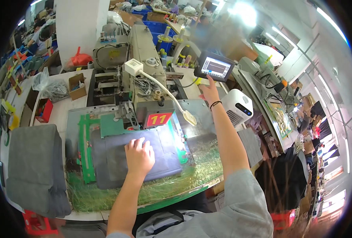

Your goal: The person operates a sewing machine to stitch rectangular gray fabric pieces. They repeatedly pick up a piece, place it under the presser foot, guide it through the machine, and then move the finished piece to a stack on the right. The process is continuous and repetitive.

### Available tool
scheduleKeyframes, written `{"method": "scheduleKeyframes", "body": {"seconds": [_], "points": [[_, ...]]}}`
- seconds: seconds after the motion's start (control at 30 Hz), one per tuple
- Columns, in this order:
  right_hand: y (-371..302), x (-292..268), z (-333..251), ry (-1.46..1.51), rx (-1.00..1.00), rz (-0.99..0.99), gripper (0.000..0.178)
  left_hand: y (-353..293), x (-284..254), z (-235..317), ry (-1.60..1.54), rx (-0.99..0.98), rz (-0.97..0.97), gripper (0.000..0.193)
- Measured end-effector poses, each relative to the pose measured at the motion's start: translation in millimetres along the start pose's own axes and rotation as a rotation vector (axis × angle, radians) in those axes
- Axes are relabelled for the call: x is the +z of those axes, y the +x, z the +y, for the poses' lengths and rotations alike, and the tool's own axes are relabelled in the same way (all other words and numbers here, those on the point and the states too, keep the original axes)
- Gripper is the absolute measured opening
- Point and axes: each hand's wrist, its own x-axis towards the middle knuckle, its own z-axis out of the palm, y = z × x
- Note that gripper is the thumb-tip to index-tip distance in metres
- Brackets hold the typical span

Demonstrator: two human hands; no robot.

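My left hand (139,158) lies on a dark grey-blue fabric panel (116,158), its fingers slightly bent and apart, gripping nothing. The panel rests on the sewing machine's work plate, with its far edge close to the machine head (154,113). A green template piece (111,126) sits by the panel's far left corner. My right hand (211,92) is raised at the right, with a finger stretched up to the lower edge of a small touchscreen (215,68). It holds nothing; its other fingers are partly hidden. A dark band circles the right wrist.
A tall stack of grey fabric pieces (35,166) stands at the left. A white lamp on a bent arm (190,118) reaches over the plate. Right of my forearm are a white fan-like device (237,107) and more grey fabric (250,144). A cardboard box (77,87) sits behind the stack.
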Motion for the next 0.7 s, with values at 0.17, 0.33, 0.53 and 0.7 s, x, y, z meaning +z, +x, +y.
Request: {"method": "scheduleKeyframes", "body": {"seconds": [0.17,0.33,0.53,0.7], "points": [[-9,6,-16,-0.01,-0.01,-0.02,0.087,1,0,-6,-0.032,-0.021,0.014,0.014],[0,-9,-7,-0.013,0.009,-0.051,0.093,4,1,-2,-0.062,-0.024,0.02,0.008],[-8,-3,-11,-0.023,0.009,-0.07,0.095,3,0,-7,-0.077,-0.025,0.03,0.006],[1,2,-14,-0.08,0.057,-0.015,0.094,0,-1,-7,-0.095,-0.019,0.036,0.006]]}}
